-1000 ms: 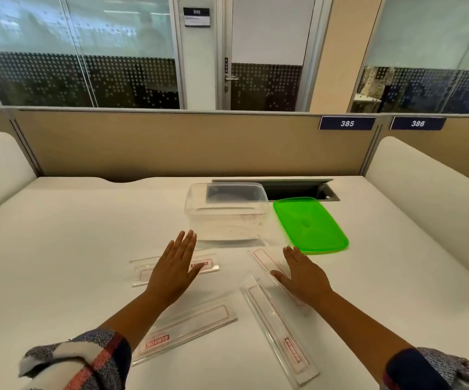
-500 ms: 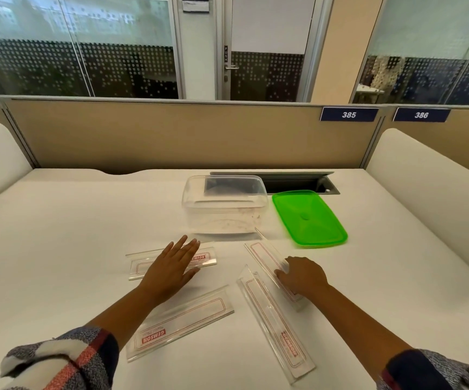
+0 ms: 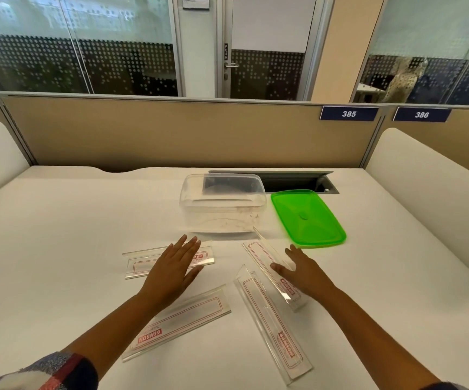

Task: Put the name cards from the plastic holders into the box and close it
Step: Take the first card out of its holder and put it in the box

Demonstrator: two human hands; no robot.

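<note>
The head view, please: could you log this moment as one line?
left hand: flat on far-left holder | right hand: tilting holder | box: open | lid: beside

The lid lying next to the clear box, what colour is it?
Bright translucent green lid, plain in the head view.

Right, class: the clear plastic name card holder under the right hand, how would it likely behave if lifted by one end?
The clear plastic name card holder looks thin yet holds straight edges, so it is probably stiff and light. Its glossy faces suggest a slippery grip. It already sits tilted beside the right hand, so it could tip easily.
</note>
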